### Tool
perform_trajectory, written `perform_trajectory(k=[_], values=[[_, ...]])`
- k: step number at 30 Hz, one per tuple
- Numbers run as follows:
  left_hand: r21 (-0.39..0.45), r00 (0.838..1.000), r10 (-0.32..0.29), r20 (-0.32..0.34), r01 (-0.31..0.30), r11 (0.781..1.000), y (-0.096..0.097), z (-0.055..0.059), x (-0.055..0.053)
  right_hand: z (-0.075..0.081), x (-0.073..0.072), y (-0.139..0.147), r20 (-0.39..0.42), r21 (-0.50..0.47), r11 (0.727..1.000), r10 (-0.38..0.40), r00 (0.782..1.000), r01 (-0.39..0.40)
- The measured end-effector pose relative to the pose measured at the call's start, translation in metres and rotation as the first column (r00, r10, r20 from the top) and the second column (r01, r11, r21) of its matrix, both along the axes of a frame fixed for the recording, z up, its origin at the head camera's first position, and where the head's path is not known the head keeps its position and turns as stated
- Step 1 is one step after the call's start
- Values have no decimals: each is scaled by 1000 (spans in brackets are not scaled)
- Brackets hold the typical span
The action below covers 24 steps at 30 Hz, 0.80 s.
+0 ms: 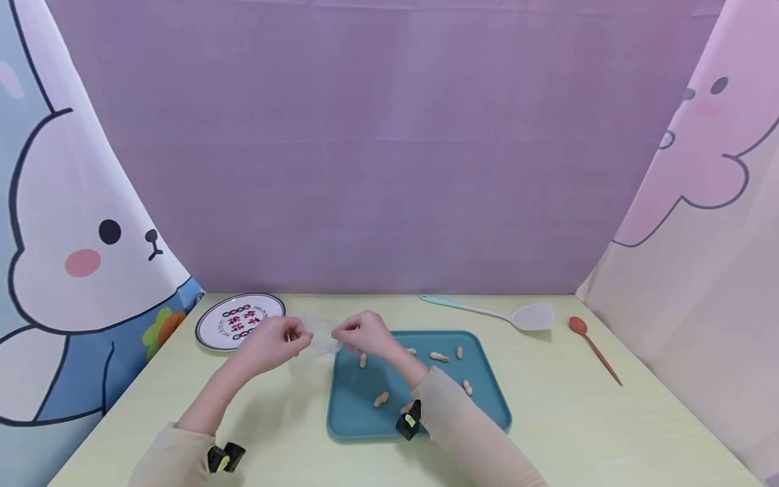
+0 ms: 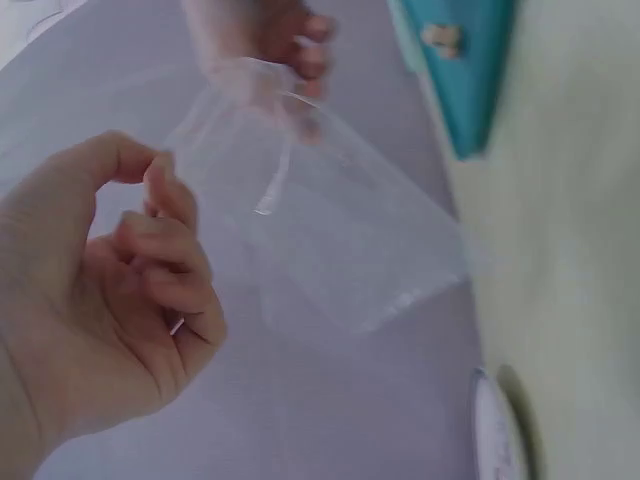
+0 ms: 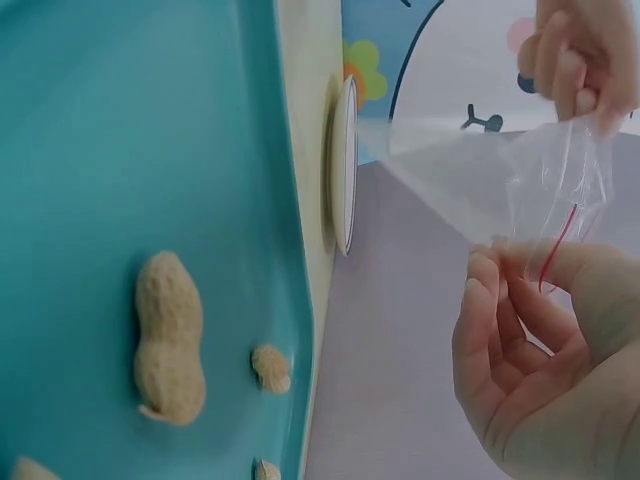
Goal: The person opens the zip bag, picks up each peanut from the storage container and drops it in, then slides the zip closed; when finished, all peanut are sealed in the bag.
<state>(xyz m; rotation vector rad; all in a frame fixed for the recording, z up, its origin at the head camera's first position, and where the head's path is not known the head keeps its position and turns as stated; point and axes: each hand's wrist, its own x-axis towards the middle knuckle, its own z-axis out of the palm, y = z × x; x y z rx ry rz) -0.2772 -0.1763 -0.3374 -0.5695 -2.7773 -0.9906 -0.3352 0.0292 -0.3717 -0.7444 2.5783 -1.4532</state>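
Note:
A clear zip-lock bag [image 2: 350, 230] with a red line along its top hangs between my two hands, above the table. My left hand [image 1: 276, 343] pinches one top corner of it between thumb and forefinger. On the other side, my right hand [image 1: 368, 333] pinches the opposite top corner, with the red strip [image 3: 560, 245] by its fingertips. Nothing shows inside the see-through bag. Below the right forearm lies a teal tray [image 1: 359, 426] with several unshelled peanuts [image 3: 170, 340] scattered over it.
A white plate [image 1: 209, 325] with printed lettering stands at the back left, behind my left hand. Toward the back right lie a spatula [image 1: 532, 316] with a pale blue handle and a red-brown spoon [image 1: 599, 352]. A purple cloth [image 1: 389, 149] hangs behind the table.

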Motion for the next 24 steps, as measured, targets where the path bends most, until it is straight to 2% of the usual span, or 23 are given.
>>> perform_trajectory(k=[3, 6, 10, 13, 15, 18, 24], values=[[-28, 994, 26, -109, -29, 999, -1, -13, -3, 1, 0, -1, -3, 1, 1000, 4, 1000, -4], [-46, 969, 58, -241, -71, 996, -1, -29, -8, 2, 2, -2, -5, 12, 1000, 8, 1000, -8], [-60, 901, 58, -431, -92, 994, -1, -46, -15, 3, 3, -4, -22, 38, 999, 28, 999, -27], [-84, 862, 10, -507, -61, 995, -2, -55, -20, 4, 3, -6, -36, 60, 996, 64, 997, -62], [-110, 857, -30, -514, -32, 993, -2, -60, -22, 4, 4, -8, -34, 70, 994, 91, 995, -89], [-130, 860, -68, -506, 2, 992, -1, -66, -24, 3, 4, -12, -6, 72, 991, 115, 993, -114], [-122, 874, -68, -481, 10, 993, 2, -69, -26, 1, 4, -18, 18, 89, 989, 120, 993, -121]])
